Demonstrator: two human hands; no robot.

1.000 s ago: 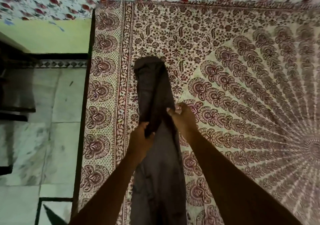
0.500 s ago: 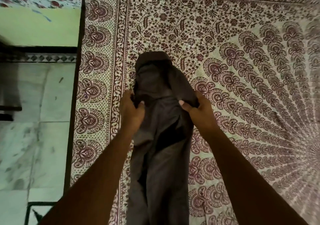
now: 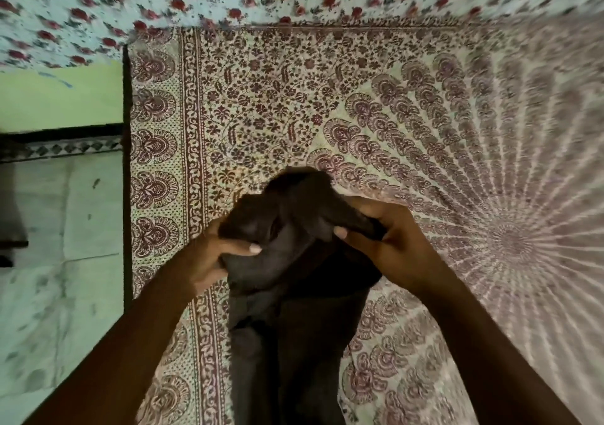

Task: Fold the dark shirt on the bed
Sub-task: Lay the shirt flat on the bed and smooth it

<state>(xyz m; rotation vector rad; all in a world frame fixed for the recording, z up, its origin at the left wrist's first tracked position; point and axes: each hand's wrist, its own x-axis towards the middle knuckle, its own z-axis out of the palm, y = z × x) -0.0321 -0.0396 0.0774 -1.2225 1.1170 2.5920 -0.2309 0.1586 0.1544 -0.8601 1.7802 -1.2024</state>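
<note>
— Where is the shirt?

— The dark shirt (image 3: 294,333) is on the bed (image 3: 327,98), close to the bed's left edge, beside the floor (image 3: 58,228). It lies as a long narrow strip running away from me over the patterned spread.

— And your hands?

— Both are on its far end. My left grip (image 3: 212,258) pinches the left corner, thumb on top and fingers curled under. My right grip (image 3: 392,245) is closed on the right corner in the same way. That end is bunched between them and raised off the bed, while the near part lies flat.

— How far along are you?

— About midway, I'd say. The strip is so narrow that I judge the sides and sleeves are already folded in, though I can't see them under the cloth. The crosswise fold is the step in hand.

— What's left?

— Probably to lay this end down over the near part, square the edges and smooth the bundle. The raised cloth is rumpled, so it will likely need straightening first.
</note>
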